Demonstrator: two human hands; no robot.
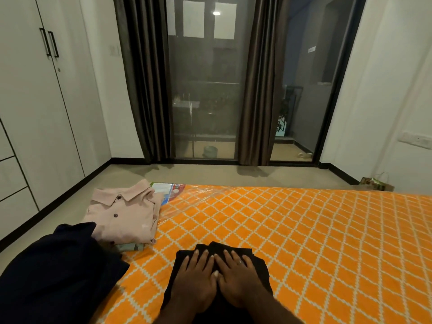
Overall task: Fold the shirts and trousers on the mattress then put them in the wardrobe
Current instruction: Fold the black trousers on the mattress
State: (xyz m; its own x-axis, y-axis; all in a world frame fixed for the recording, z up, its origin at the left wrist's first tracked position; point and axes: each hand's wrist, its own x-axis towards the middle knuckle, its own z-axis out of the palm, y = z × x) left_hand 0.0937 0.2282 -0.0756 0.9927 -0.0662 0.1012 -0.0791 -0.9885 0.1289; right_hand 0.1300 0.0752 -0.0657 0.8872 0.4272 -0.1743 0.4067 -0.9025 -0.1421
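Black folded cloth [219, 274] lay on the orange lattice-patterned mattress [304, 230], pressed flat under the left hand [196, 284] and right hand [238, 281], fingers straight. Folding seemed nearly done; next, probably stacking it beside the folded pink shirt [121, 213].

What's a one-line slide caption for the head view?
Left hand and right hand press flat on a black garment on the orange mattress, folded pink shirt beyond.

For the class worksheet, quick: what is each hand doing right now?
Left hand: open, pressing flat on the black garment.
Right hand: open, flat on the same garment.
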